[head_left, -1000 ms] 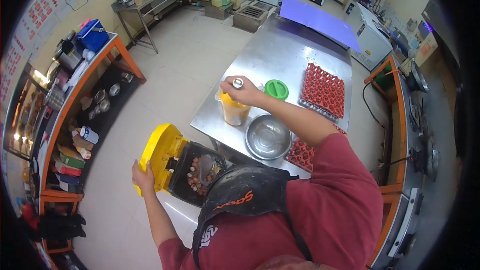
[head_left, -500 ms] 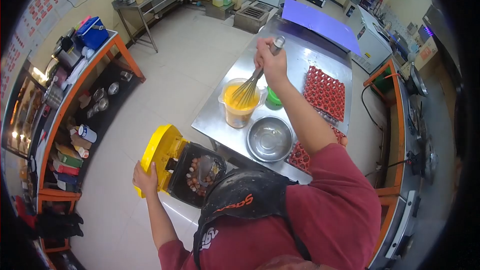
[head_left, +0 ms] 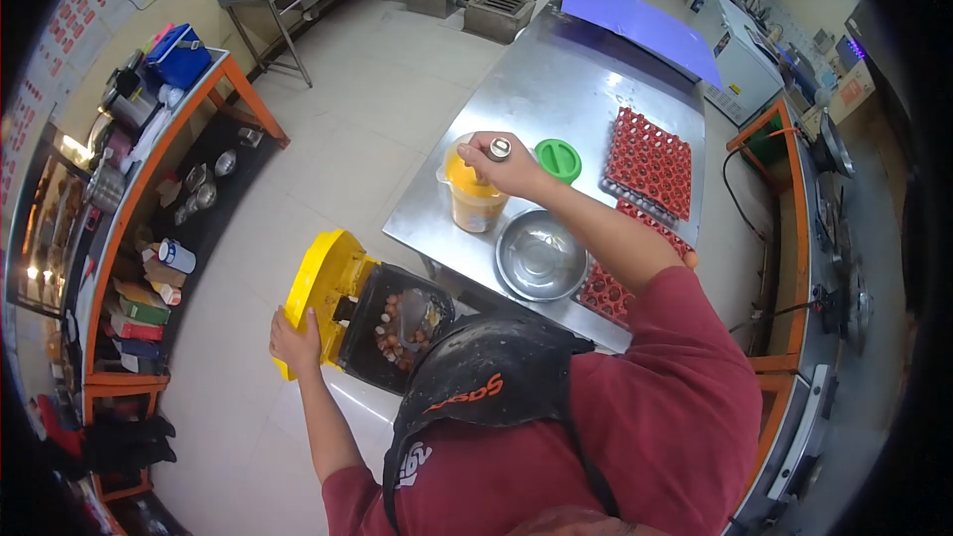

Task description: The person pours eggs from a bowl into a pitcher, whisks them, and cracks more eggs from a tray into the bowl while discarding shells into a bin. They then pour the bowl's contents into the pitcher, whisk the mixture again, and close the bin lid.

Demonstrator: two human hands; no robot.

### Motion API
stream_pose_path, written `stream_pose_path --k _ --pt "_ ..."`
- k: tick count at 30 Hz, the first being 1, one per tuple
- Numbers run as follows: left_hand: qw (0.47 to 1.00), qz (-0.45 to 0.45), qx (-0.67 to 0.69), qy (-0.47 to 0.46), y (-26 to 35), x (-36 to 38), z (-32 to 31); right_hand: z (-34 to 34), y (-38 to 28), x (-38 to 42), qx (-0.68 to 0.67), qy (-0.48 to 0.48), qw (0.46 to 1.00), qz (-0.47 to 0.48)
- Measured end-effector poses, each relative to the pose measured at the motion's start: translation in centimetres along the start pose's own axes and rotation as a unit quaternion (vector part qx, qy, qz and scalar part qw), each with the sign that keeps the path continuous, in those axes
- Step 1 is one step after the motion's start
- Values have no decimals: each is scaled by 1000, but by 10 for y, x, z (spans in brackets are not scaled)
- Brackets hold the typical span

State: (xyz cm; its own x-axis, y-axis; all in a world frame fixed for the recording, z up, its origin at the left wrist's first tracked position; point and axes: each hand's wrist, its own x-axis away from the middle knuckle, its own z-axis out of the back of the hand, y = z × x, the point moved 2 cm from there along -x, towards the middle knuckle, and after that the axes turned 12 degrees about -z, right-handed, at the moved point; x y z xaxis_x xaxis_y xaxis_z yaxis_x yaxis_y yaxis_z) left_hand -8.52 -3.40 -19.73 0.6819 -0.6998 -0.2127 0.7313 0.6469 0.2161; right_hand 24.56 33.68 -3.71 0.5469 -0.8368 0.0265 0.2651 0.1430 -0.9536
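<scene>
My right hand point(head_left: 508, 171) is closed around the metal handle of a whisk point(head_left: 498, 149). The whisk stands in a clear plastic pitcher point(head_left: 476, 213) of yellow-orange liquid, likely beaten egg; my hand hides most of the wires. My left hand point(head_left: 296, 339) grips the edge of a raised yellow bin lid point(head_left: 320, 273). Below it, the black bin point(head_left: 359, 347) holds eggshells point(head_left: 389, 330) and a clear plastic bag. Beside the pitcher are a green lid point(head_left: 559, 161) and a steel bowl point(head_left: 541, 256) that reflects light.
Red egg trays point(head_left: 650, 164) are stacked on the steel table point(head_left: 526, 69), with another red tray point(head_left: 606, 295) nearer me and an egg point(head_left: 690, 259) at its edge. A purple board point(head_left: 640, 28) stands at the far end. An orange-framed shelf point(head_left: 223, 74) is on the left.
My right hand has come down with the whisk, which now stands more upright and deeper in the pitcher. The green lid shows more fully. My left hand stays on the bin lid.
</scene>
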Motion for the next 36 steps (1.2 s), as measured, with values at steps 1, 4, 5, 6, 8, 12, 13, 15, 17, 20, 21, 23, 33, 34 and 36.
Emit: stream_pose_path --k 1,4,5,6,8,12,13,15,17,20,21,23,33,34,36 --pt "1000 1 5 1 -1 -2 -1 2 -18 3 -6 -22 999 -44" --pt "1000 -12 -2 -7 -2 -1 0 31 -86 3 -134 153 978 49" --pt "1000 -9 -3 -7 0 0 0 35 -85 2 -166 168 968 81" --pt "1000 -6 -6 -7 3 -1 1 39 -78 2 -200 182 956 114" --pt "1000 -4 -8 -4 4 -6 4 28 -31 -12 -217 146 958 114" --pt "1000 -13 -4 7 -3 -5 -4 -4 -19 -2 -26 46 998 19" --pt "1000 -19 -3 11 -6 -2 -7 4 -40 -3 -32 80 996 27" --pt "1000 -14 -16 -1 -4 2 -7 24 -85 -5 -165 152 965 136" --pt "1000 -9 -20 -3 0 -2 -5 51 -84 -10 -223 166 945 174" --pt "1000 -1 -17 -12 -1 -2 -5 11 -12 -14 -99 64 993 28" --pt "1000 -2 -12 -14 -3 -2 -6 -6 7 -12 -32 28 998 -39" --pt "1000 -6 -9 -10 -4 -7 -8 -10 -12 -7 6 74 995 65" --pt "1000 -9 -8 -7 8 8 -5 13 12 -10 -4 152 988 -15" --pt "1000 -9 -10 -6 10 10 -5 17 11 -3 0 169 986 -16" --pt "1000 -21 -15 -6 10 21 -7 32 6 17 6 197 980 -18"
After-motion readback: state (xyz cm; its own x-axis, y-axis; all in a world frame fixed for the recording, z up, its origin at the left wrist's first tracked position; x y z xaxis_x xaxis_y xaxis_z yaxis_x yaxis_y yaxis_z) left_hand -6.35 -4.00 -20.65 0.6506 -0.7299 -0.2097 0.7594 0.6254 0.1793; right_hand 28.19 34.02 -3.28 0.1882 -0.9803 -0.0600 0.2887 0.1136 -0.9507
